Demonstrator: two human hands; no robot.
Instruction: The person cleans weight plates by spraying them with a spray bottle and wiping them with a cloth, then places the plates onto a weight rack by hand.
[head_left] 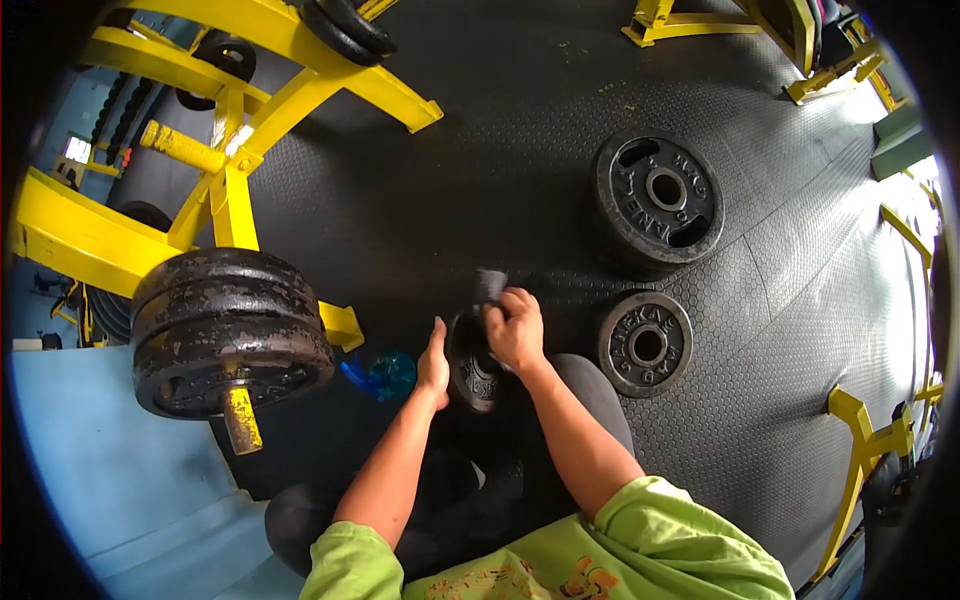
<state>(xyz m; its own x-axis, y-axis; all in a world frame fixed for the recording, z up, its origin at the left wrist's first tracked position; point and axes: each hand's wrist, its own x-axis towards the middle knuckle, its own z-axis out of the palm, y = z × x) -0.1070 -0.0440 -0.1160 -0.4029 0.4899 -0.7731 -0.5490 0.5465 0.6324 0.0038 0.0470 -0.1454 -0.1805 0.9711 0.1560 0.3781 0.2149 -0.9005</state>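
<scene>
A small black weight plate (478, 375) is tilted up between my legs. My left hand (434, 368) is at its left side, seen edge-on with fingers stretched out; whether the palm presses on the plate is hard to see. Closed over the plate's upper right edge, my right hand (516, 330) grips a dark grey cloth (490, 284), which sticks up above the fingers. On the floor to the right lies another small weight plate (620, 365) with raised lettering. Beyond it is a stack of larger black plates (625, 215).
At left a yellow rack (235, 205) carries several worn plates (225, 325) on a peg. A blue-green translucent bottle (395, 375) lies near its foot. Black textured rubber matting (500, 180) covers the floor. More yellow machine frames (855, 450) stand at the right edge.
</scene>
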